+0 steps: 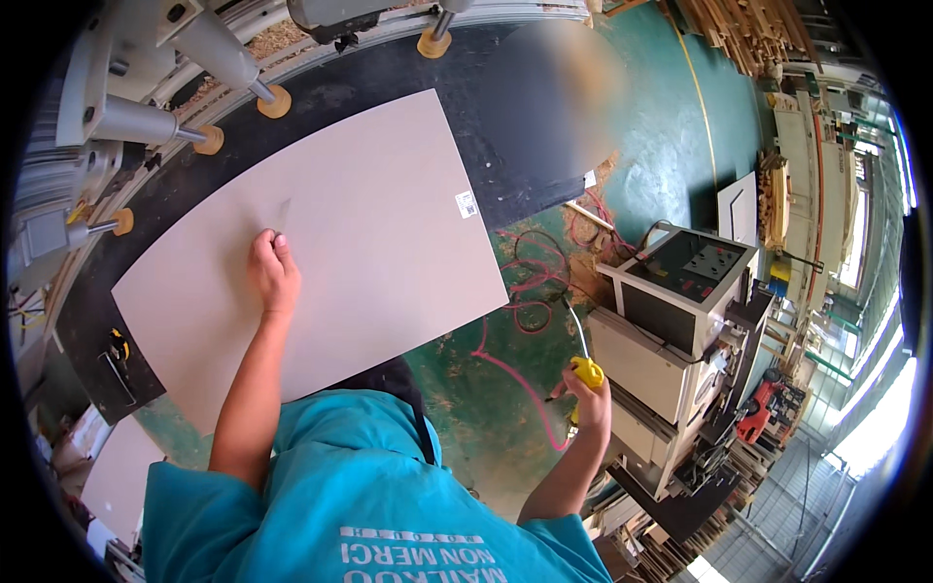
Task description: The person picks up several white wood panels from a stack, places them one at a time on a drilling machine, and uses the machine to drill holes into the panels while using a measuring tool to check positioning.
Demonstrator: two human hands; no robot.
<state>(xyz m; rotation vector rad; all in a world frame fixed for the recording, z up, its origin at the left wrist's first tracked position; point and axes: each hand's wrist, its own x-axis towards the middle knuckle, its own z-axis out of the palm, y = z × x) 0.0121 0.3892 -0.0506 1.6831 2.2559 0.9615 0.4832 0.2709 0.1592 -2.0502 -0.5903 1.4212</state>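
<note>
A large pale panel (369, 272) with one curved edge lies flat on the dark work table (326, 102). A small white label (466, 204) is stuck near its right edge. Over the panel's left part, my left hand (273, 270) is closed; a thin greyish streak shows just beyond the fingertips, and whether the hand holds it I cannot make out. To the right, off the panel, my right hand (589, 396) grips a yellow air blow gun (587, 370). Its slim silver nozzle points away from me, and a pink hose (530, 389) runs close by.
Machine cylinders with round tan pads (274, 101) line the table's far left side. A knife-like yellow and black tool (119, 345) lies at the table's left end. On the right stands a control cabinet (680, 291). Tangled hoses (535, 267) cover the green floor. A blurred patch hides the far table end.
</note>
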